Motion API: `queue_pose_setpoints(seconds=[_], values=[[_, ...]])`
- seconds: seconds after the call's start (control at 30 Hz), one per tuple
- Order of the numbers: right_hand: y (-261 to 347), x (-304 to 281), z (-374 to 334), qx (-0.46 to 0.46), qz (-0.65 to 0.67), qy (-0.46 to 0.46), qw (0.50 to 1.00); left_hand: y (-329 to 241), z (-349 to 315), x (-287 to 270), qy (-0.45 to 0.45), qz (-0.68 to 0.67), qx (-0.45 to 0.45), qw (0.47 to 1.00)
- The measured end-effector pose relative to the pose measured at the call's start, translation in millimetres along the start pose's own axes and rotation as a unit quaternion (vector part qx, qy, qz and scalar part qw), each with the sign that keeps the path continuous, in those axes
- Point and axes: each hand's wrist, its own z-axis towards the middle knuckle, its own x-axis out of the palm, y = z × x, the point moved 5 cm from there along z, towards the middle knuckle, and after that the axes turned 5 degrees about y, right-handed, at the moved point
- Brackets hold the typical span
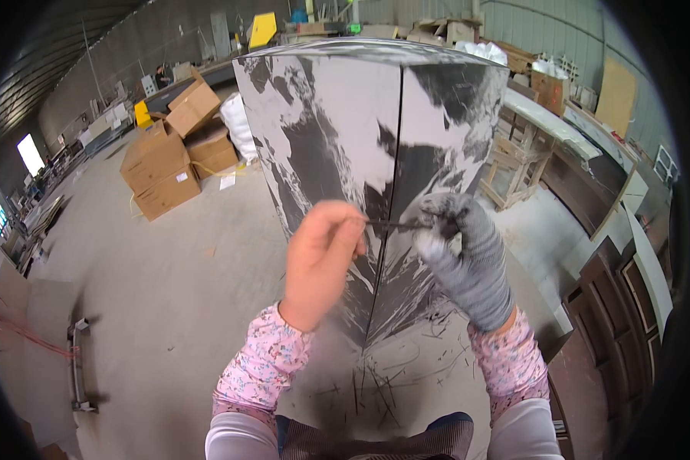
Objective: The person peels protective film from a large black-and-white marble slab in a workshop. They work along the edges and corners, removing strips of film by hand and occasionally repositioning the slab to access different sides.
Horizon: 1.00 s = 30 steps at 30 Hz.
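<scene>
A thin dark strip [391,224] stretches level between my two hands. My bare left hand [326,253] pinches its left end between thumb and finger. At the other end, my right hand [464,257] closes on it in a grey knit glove blackened at the fingertips. Just behind them stands a tall box-shaped piece [345,115], patterned in black and pale grey like marble. A dark line runs down its near corner, passing behind the strip. Dark slivers and shavings [387,387] litter the floor at its base, close to my feet.
Cardboard boxes [161,165] are piled at the left, beside a white wrapped bundle [239,126]. On the right are a wooden crate frame [514,165], a long bench [552,126] and dark panelled doors [613,307]. A metal bar [78,364] lies at the lower left.
</scene>
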Motion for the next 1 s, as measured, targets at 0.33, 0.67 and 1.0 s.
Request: queue_pose_setpoints(seconds=[0.33, 0.67, 1.0], values=[[-31, 11, -32, -0.076, -0.139, -0.014, 0.987, 38, -13, 8, 0.032, -0.109, 0.092, 0.989], [23, 4, 28, -0.166, -0.337, -0.084, 0.923, -6, 47, 7, -0.113, 0.120, 0.299, 0.940], [10, 18, 21, -0.207, -0.330, -0.100, 0.915, -8, 43, 10, -0.112, 0.243, 0.432, 0.861]])
